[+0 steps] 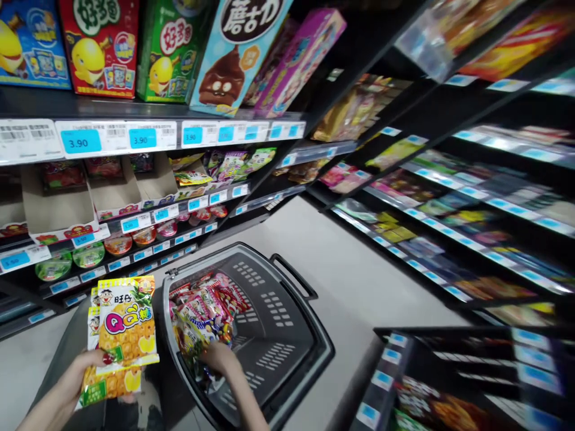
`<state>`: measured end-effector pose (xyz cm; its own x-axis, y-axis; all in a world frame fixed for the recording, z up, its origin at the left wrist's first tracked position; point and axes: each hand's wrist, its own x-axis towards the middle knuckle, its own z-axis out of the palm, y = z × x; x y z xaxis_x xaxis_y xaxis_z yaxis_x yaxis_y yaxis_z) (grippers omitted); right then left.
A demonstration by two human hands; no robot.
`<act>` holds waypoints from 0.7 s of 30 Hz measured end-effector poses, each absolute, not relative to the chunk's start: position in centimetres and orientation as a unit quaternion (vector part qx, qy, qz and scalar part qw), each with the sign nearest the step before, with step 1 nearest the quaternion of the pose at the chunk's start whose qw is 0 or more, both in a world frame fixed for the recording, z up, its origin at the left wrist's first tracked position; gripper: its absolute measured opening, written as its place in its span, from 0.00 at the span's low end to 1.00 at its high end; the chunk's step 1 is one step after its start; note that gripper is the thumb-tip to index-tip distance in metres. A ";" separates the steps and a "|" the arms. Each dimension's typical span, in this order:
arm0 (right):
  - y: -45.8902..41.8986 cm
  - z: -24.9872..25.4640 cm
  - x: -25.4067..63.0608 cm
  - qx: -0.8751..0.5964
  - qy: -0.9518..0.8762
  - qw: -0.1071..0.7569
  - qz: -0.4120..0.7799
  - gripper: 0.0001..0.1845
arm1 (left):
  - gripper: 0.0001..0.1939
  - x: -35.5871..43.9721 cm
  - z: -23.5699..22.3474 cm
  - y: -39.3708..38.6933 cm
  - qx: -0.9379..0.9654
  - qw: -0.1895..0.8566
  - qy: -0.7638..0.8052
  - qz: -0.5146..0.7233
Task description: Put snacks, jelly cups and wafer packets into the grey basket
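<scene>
Nearest, left of the basket (257, 309), the left hand (81, 376) grips a small stack of yellow QQ packets (130, 320), the thumb pressed across the front one; the fingers behind are hidden. The packets overlap unevenly, the lower one tilted outward, so a loosened thumb could let it slide off and drop beside the basket rather than inside it.

The right hand (221, 359) reaches into the basket's near left part, among the heaped packets (204, 302). Its fingers are hidden there, so I cannot tell whether they are spread or closed on anything. Pulling blindly could drag neighbouring wrappers along or crumple them, since the heap lies loose and crowded against the basket's left wall.

Beyond the basket's upper left, open cardboard trays (58, 206) stand above jelly cups (88, 255); an arm swung wide that way could knock them. The basket's handle (295, 276) juts out on its far right side, where something passing could catch it.
</scene>
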<state>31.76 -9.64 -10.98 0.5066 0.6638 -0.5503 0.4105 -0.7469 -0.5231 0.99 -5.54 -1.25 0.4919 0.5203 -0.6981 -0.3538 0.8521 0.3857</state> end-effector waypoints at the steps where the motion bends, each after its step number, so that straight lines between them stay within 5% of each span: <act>1: -9.7 -9.5 31.8 -0.839 -0.327 0.167 0.401 0.15 | 0.35 1.0 -1.3 -5.6 0.093 0.864 0.425 0.255; 8: -10.1 -0.8 22.0 -0.596 -0.359 0.544 0.470 0.19 | 0.35 2.4 -0.5 -6.3 0.124 0.896 0.365 0.221; 11: -9.9 -0.8 18.9 -0.604 -0.312 0.586 0.441 0.16 | 0.36 2.9 -0.1 -6.9 0.138 0.893 0.368 0.217; 15: -10.3 -2.6 18.4 -0.584 -0.234 0.596 0.498 0.24 | 0.37 3.1 0.2 -7.4 0.144 0.883 0.391 0.216; 21: -11.7 -3.0 20.0 -0.531 -0.187 0.670 0.484 0.19 | 0.40 2.5 0.2 -7.3 0.095 0.879 0.406 0.232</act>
